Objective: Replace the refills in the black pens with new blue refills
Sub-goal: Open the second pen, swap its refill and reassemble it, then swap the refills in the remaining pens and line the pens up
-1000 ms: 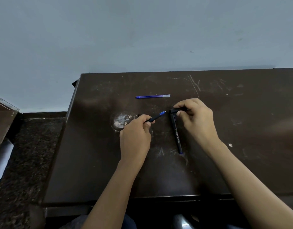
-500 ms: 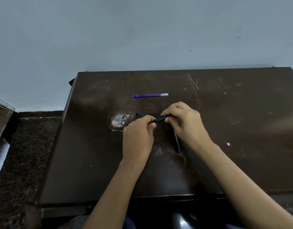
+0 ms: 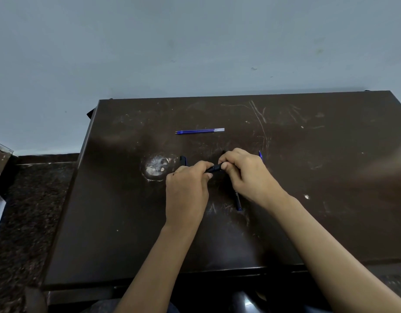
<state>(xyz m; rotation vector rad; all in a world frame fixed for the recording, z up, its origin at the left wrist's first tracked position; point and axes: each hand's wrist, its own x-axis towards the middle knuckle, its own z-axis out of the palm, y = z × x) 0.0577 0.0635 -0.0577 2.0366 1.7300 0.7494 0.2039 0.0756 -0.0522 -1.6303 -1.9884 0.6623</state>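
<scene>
Only one trace of writing shows: pale print along the barrel of the second pen [image 3: 238,201], too small to read. That pen lies flat on the table [image 3: 330,199], its upper part hidden beneath the right hand [image 3: 247,175] and its blue-tipped end pointing toward the person. Both hands grip the pen [image 3: 214,169] between them. The left hand [image 3: 187,188] curls its fingers round one end, and the right hand pinches the other with thumb and fingers. Only a short black stretch shows in the gap. A black end pokes out past the left knuckles, beside a worn pale patch [image 3: 157,167]. Two blue refills [image 3: 199,131] lie side by side farther back on the table, well apart from both hands. A small blue tip [image 3: 260,154] shows behind the right hand; I cannot tell what it belongs to.
</scene>
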